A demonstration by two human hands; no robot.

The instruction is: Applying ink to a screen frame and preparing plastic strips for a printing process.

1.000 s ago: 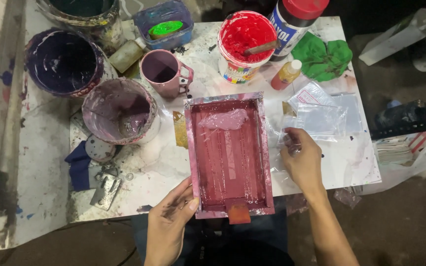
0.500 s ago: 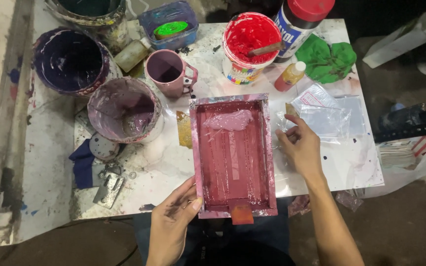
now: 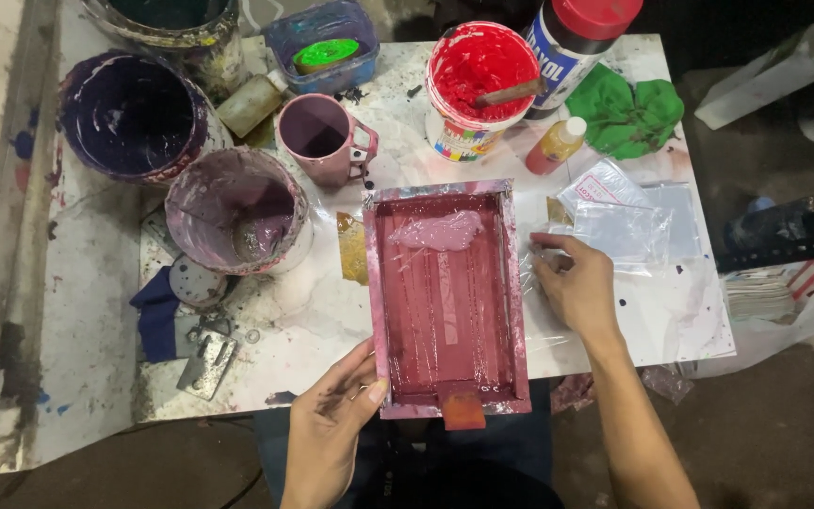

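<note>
A small printing screen frame [image 3: 445, 297], stained pink-red, lies flat on the white table [image 3: 671, 320] with a blob of pink ink near its far end. My left hand [image 3: 332, 429] grips its near left corner, thumb on the rim. My right hand [image 3: 577, 283] rests to the right of the frame, fingers spread and touching clear plastic sheets [image 3: 628, 231]. A small orange squeegee [image 3: 463, 410] sits at the frame's near edge.
Behind the frame stand a red paint bucket with a stick [image 3: 480, 85], a pink mug [image 3: 322, 137], a pink-stained bucket [image 3: 236, 212], a purple bucket [image 3: 129, 118], a small squeeze bottle [image 3: 556, 144], green cloth [image 3: 628, 113] and a blue tub with green paint [image 3: 324, 49].
My right hand has moved up the table from beside the frame's middle to the clear plastic sheets. The left hand stays on the frame's corner.
</note>
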